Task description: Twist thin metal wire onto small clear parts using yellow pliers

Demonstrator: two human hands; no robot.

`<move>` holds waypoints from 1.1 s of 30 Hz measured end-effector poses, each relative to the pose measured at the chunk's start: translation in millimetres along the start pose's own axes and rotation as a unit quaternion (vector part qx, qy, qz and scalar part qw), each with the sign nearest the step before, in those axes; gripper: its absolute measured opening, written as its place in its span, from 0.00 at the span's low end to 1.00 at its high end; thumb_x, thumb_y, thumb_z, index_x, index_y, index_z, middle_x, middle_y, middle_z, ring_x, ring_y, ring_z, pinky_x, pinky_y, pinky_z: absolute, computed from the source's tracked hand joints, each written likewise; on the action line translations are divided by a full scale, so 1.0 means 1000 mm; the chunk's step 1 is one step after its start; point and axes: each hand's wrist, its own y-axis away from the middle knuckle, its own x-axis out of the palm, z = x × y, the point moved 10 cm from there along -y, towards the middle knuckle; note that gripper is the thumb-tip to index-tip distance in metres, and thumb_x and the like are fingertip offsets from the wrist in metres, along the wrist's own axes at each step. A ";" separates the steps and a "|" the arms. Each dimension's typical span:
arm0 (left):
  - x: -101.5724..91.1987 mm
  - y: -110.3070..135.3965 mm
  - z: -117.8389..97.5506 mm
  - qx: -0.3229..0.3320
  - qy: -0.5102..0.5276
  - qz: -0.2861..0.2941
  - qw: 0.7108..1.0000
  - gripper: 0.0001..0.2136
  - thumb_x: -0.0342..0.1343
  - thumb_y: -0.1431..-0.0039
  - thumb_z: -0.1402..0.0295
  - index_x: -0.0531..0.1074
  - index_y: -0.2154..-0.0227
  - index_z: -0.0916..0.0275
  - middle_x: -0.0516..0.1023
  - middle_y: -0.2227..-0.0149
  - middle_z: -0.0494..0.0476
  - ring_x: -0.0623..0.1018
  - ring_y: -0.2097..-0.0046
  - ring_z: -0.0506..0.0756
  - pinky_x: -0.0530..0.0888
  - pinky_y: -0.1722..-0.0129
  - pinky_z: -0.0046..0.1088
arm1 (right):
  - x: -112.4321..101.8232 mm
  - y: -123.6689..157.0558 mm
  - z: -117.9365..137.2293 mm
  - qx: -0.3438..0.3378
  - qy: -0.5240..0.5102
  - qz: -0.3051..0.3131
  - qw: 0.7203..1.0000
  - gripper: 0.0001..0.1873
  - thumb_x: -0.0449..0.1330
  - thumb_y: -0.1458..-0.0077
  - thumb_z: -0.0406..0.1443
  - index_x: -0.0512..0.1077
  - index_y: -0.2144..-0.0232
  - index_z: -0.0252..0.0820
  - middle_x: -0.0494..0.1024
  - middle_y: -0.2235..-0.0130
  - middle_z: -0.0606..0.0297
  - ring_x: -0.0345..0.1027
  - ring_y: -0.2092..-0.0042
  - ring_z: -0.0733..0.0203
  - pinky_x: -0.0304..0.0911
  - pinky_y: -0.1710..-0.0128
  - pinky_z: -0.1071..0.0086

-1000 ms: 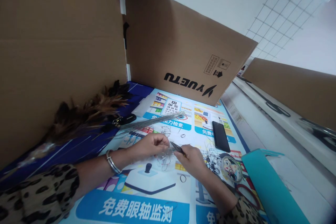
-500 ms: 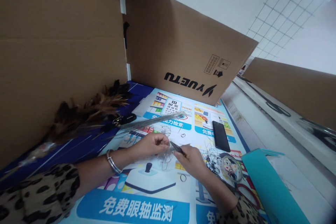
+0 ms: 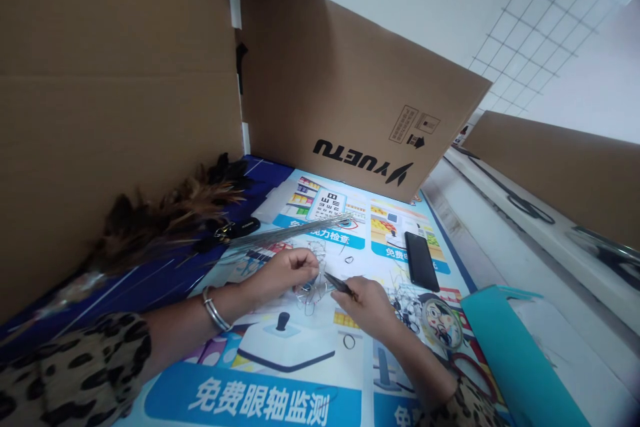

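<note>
My left hand (image 3: 285,272) pinches a small tangle of thin wire (image 3: 310,291) just above the printed poster (image 3: 280,393) on the table. A silver bangle (image 3: 214,310) circles that wrist. My right hand (image 3: 369,305) grips dark pliers (image 3: 338,283), whose tip points at the wire piece from the right. Both sleeves are leopard print. The two hands sit close together, about a hand's width apart.
A bundle of long straight wires (image 3: 295,229) lies behind my hands, beside a brown feather duster (image 3: 165,217). A black phone (image 3: 421,259) rests to the right, near loose wire bits and a round sticker (image 3: 439,322). A teal bag (image 3: 510,353) lies at right. Cardboard walls (image 3: 350,93) enclose the back.
The wire piece has dropped slightly and turned between my fingers; my left hand shifted a little up and right. The pliers stay at nearly the same spot.
</note>
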 end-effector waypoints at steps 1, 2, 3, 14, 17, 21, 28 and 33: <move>-0.001 0.000 0.000 0.000 0.000 -0.003 1.000 0.06 0.52 0.48 0.67 0.65 0.73 0.65 0.61 0.81 0.45 0.60 0.80 0.45 0.58 0.81 0.19 | 0.000 0.000 0.002 -0.007 0.004 0.002 1.000 0.18 0.50 0.45 0.47 0.65 0.78 0.40 0.68 0.75 0.68 0.60 0.72 0.68 0.43 0.75 0.75; -0.001 0.000 0.000 -0.001 0.001 -0.004 1.000 0.06 0.52 0.48 0.67 0.65 0.73 0.65 0.61 0.81 0.45 0.60 0.80 0.45 0.58 0.82 0.19 | 0.000 0.001 0.004 -0.013 0.007 0.004 1.000 0.18 0.50 0.45 0.47 0.65 0.77 0.40 0.69 0.75 0.68 0.60 0.71 0.68 0.43 0.75 0.75; 0.000 0.000 -0.001 -0.003 0.003 -0.003 1.000 0.06 0.52 0.48 0.67 0.65 0.73 0.64 0.60 0.81 0.45 0.60 0.81 0.45 0.57 0.82 0.19 | 0.000 0.001 0.006 -0.020 0.010 0.006 1.000 0.18 0.50 0.45 0.46 0.65 0.77 0.40 0.69 0.74 0.68 0.60 0.71 0.68 0.43 0.74 0.75; 0.005 0.000 0.001 -0.012 -0.008 0.013 1.000 0.06 0.52 0.49 0.67 0.64 0.76 0.64 0.59 0.80 0.45 0.60 0.80 0.45 0.59 0.81 0.19 | 0.005 0.001 0.007 -0.023 0.049 0.020 0.998 0.18 0.51 0.45 0.48 0.68 0.76 0.41 0.71 0.73 0.67 0.62 0.70 0.65 0.44 0.74 0.74; 0.002 -0.001 0.003 -0.015 -0.022 0.008 1.000 0.06 0.52 0.49 0.66 0.64 0.75 0.64 0.59 0.80 0.45 0.60 0.80 0.45 0.59 0.81 0.19 | 0.004 0.000 0.002 -0.016 0.049 0.022 0.998 0.19 0.51 0.45 0.48 0.67 0.76 0.41 0.71 0.73 0.67 0.62 0.70 0.66 0.43 0.74 0.74; -0.001 -0.002 0.005 -0.017 -0.051 -0.003 0.999 0.07 0.51 0.49 0.66 0.65 0.75 0.65 0.60 0.80 0.46 0.60 0.80 0.45 0.59 0.81 0.19 | -0.005 -0.002 -0.006 0.001 0.039 0.006 0.999 0.19 0.50 0.45 0.48 0.66 0.77 0.40 0.70 0.74 0.67 0.61 0.72 0.67 0.43 0.75 0.74; 0.003 -0.003 0.005 -0.009 -0.063 0.016 0.998 0.06 0.52 0.50 0.67 0.65 0.76 0.65 0.59 0.80 0.45 0.60 0.80 0.45 0.58 0.81 0.19 | -0.018 -0.005 -0.001 -0.013 0.008 -0.009 1.000 0.18 0.51 0.45 0.46 0.66 0.77 0.39 0.67 0.74 0.67 0.59 0.71 0.68 0.46 0.74 0.75; 0.006 -0.003 0.005 -0.014 -0.070 0.030 0.997 0.06 0.52 0.51 0.67 0.65 0.77 0.64 0.58 0.81 0.44 0.59 0.80 0.45 0.57 0.81 0.19 | -0.021 -0.009 0.006 -0.025 0.046 -0.001 0.999 0.18 0.52 0.45 0.47 0.68 0.75 0.39 0.69 0.72 0.66 0.61 0.68 0.66 0.47 0.72 0.75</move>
